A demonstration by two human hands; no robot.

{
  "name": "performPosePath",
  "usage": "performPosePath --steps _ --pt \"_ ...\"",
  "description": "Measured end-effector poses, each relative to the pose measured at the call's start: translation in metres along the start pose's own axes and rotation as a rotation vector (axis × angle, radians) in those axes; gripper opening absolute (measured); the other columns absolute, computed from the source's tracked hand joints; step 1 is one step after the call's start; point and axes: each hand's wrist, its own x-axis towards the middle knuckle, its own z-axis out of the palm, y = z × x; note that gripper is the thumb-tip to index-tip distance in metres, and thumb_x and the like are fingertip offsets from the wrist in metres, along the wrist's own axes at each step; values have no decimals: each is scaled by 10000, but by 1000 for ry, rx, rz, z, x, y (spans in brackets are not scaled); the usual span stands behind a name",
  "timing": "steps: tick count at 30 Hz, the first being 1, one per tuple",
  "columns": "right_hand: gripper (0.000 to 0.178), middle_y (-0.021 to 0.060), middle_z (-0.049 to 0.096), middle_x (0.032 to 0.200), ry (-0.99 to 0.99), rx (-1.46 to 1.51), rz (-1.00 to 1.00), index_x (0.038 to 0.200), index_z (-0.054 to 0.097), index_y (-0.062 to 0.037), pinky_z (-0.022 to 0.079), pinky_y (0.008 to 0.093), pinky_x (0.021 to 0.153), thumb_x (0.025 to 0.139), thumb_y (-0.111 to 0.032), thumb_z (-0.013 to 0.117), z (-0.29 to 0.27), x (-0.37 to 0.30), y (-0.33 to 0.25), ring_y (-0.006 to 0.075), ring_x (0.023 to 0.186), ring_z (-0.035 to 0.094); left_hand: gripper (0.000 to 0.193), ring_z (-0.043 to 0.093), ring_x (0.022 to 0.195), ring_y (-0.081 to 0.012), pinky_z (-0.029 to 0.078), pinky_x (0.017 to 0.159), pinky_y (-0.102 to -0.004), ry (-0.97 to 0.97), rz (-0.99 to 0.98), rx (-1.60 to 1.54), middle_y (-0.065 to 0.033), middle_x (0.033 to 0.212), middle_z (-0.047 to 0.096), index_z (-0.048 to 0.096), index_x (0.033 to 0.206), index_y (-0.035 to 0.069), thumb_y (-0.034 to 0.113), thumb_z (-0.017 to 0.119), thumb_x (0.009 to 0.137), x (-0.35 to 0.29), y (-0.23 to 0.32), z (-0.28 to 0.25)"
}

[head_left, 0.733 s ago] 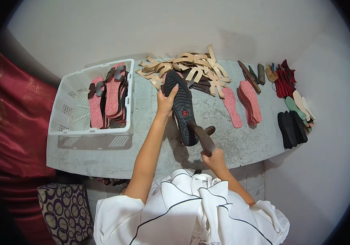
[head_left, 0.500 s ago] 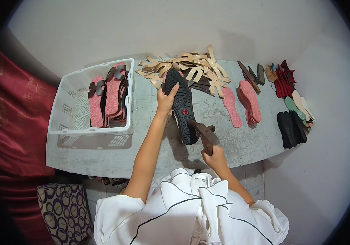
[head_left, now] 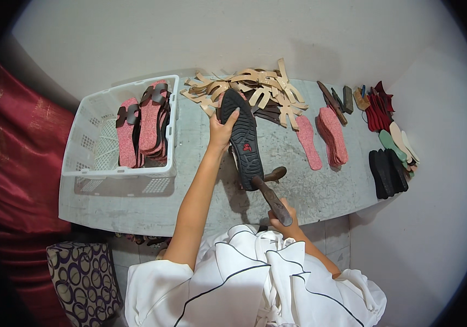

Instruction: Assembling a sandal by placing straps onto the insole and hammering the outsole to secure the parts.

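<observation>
So the right hand [head_left: 283,220] has a closed grip on a dark hammer [head_left: 270,197] near the table [head_left: 200,201] edge — farther out, the left hand [head_left: 221,129] clamps the black shoe sole [head_left: 242,136], tread up, just beside the white basket [head_left: 89,143].

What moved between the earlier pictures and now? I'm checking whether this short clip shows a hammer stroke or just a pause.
The hammer in the right hand has swung slightly, its head now touching the heel end of the black sole. The left hand still holds the sole's upper part in place. The white basket, tan strap pieces and pink insoles have not moved.
</observation>
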Motion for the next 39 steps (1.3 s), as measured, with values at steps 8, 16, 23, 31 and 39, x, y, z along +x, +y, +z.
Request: performPosePath --steps 8,16,23,31,39 --pt "260 187 561 644 -53 -66 91 870 484 -48 444 394 534 647 -77 617 -26 10 -34 372 638 575 210 587 689 -120 499 612 -248 -17 -4 4 -69 841 610 557 953 -30 75 629 785 3 0 0" --pt "278 188 556 623 203 -35 -214 892 500 -58 442 383 508 643 -81 623 -24 14 -59 375 598 568 209 589 689 -126 505 616 -250 -32 0 -16 -77 854 607 549 960 -34 53 621 785 4 -1 -1" --pt "280 193 559 624 -36 -129 73 888 476 -61 444 416 520 651 -98 622 -10 23 -43 392 607 564 221 586 698 -124 504 626 -249 -39 -11 -22 -72 855 603 545 969 -36 52 625 782 4 1 0" --pt "301 173 548 641 -191 -70 115 932 508 5 449 311 563 651 -64 591 -53 51 -87 261 591 584 221 583 708 -122 502 633 -250 -45 -25 -20 -75 871 602 546 973 -35 49 622 783 4 0 -7" --pt "291 206 580 709 190 5 -224 942 476 -40 465 377 573 681 -85 594 -19 47 -63 363 665 588 261 595 761 -153 510 659 -281 -91 -55 -22 -87 920 598 532 1018 -19 67 621 788 8 -5 -5"
